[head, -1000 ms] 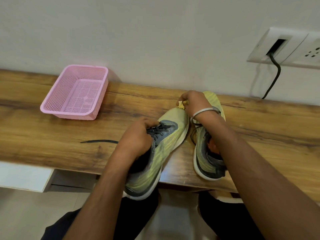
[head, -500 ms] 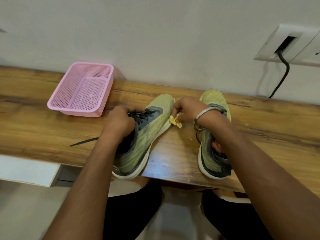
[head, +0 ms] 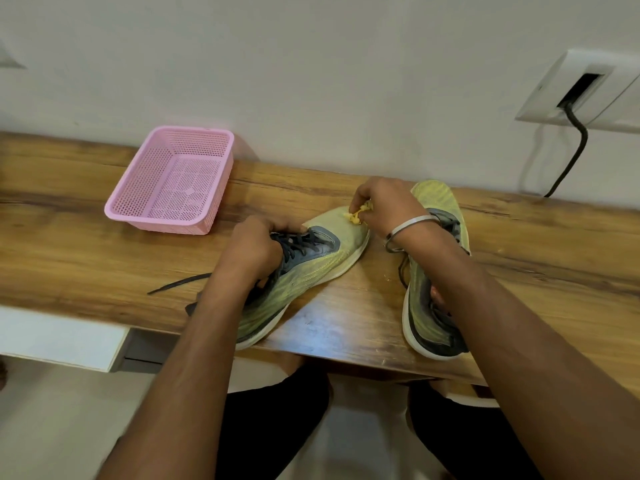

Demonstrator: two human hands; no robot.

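Two yellow-green sneakers with grey lace panels lie on a wooden desk (head: 346,323). My left hand (head: 256,247) grips the left sneaker (head: 311,271) at its laces and collar; its heel hangs over the desk's front edge. My right hand (head: 381,202) pinches a small crumpled yellow cloth (head: 356,216) and presses it on that sneaker's toe. The right sneaker (head: 426,306) lies beside it, partly hidden under my right forearm. A metal bangle (head: 405,230) is on my right wrist.
A pink perforated plastic basket (head: 173,178) stands at the back left against the wall. A loose dark shoelace (head: 180,282) trails on the desk left of my left hand. A wall socket (head: 581,88) with a black cable is at the upper right.
My right hand has moved with the yellow cloth from the desk beside the left sneaker's toe up onto the toe. The left sneaker has turned, its toe pointing further right.
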